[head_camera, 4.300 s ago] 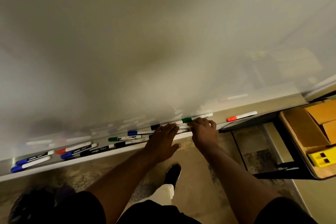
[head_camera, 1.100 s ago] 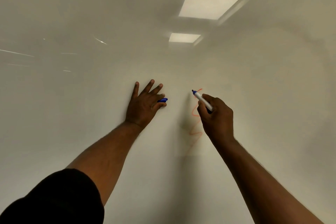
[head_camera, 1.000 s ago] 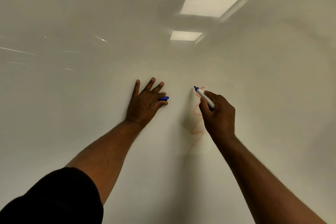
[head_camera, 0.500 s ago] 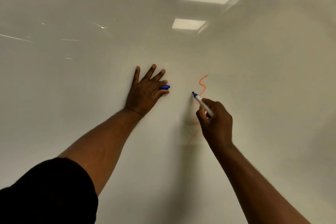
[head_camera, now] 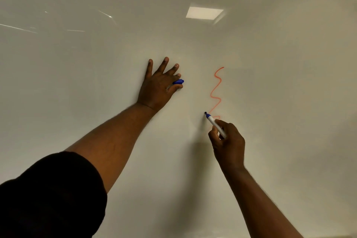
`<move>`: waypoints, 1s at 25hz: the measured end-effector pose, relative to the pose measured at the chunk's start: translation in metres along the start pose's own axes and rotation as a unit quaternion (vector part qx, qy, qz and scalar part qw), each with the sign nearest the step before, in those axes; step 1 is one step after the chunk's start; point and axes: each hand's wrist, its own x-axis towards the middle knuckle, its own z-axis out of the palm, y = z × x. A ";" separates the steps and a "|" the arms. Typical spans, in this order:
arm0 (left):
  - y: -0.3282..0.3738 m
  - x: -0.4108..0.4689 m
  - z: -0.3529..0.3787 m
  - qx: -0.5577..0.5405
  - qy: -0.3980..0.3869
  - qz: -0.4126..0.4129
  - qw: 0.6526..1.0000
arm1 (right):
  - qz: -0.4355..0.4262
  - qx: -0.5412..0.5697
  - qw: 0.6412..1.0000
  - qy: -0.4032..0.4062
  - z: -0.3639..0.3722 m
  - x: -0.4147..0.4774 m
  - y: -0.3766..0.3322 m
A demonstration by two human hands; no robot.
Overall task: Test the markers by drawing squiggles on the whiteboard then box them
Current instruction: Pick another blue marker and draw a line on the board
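Whiteboard (head_camera: 77, 102) fills view; ceiling lights (head_camera: 204, 12) reflected at top. Orange squiggle (head_camera: 216, 91) runs vertically at centre. Marker (head_camera: 215, 125), white barrel, blue nose, tip just beside squiggle's lower end. Right grip (head_camera: 229, 145) closed round barrel. Left grip (head_camera: 158, 87), left of squiggle: fingers spread on board, blue cap (head_camera: 178, 81) pinched at thumb.

Whiteboard (head_camera: 77, 83) bare left of left hand (head_camera: 157, 88), right of squiggle (head_camera: 216, 91); open strip between; right hand (head_camera: 229, 145), marker (head_camera: 215, 124) below.
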 end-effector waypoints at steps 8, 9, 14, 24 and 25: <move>0.004 -0.021 0.000 -0.019 -0.027 -0.007 0.999 | 0.033 -0.022 0.996 -0.075 -0.003 -0.061 0.032; 0.006 -0.024 0.000 -0.023 -0.030 -0.011 0.999 | 0.026 -0.025 0.994 -0.105 -0.002 -0.069 0.033; 0.013 -0.047 0.002 -0.046 -0.063 -0.022 0.997 | 0.013 -0.038 0.982 -0.184 -0.003 -0.102 0.033; 0.060 -0.213 0.006 -0.219 -0.217 -0.175 0.935 | -0.015 -0.060 0.982 -0.181 -0.029 -0.137 0.037; 0.068 -0.229 0.004 -0.227 -0.233 -0.214 0.921 | -0.016 -0.059 0.981 -0.184 -0.030 -0.142 0.037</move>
